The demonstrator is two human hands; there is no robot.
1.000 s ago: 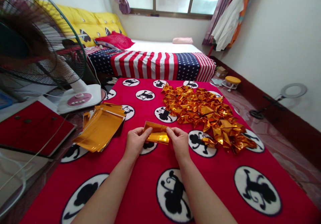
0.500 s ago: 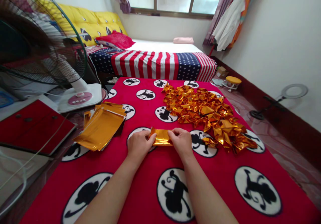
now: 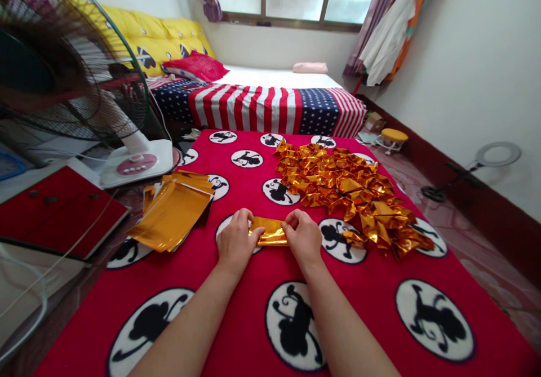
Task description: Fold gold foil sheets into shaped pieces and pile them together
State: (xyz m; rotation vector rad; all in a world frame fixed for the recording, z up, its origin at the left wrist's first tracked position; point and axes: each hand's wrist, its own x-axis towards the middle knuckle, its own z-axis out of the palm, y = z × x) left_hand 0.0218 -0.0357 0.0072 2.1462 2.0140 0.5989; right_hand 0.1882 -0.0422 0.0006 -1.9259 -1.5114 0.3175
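Note:
A folded strip of gold foil paper (image 3: 269, 232) lies low over the red cloth, stretched between my two hands. My left hand (image 3: 237, 240) grips its left end, thumb on the near face and fingers behind. At the right end, my right hand (image 3: 302, 236) pinches the foil between thumb and fingers. To the left rests a loose stack of flat gold foil sheets (image 3: 171, 211). Many folded gold foil pieces (image 3: 338, 180) lie heaped on the right, the nearest of them close to my right hand.
A red cloth with monkey prints (image 3: 236, 332) covers the surface before me. On the left stand a fan (image 3: 139, 160), its blades blurred, and a red-topped box (image 3: 63, 213). Beyond is a bed with a striped cover (image 3: 262, 106). A ring light (image 3: 477, 163) and a yellow stool (image 3: 394, 135) stand right.
My left fingers have shifted up and around the left end of the foil strip, and the right fingers have lifted slightly. Both hands still hold it in nearly the same place.

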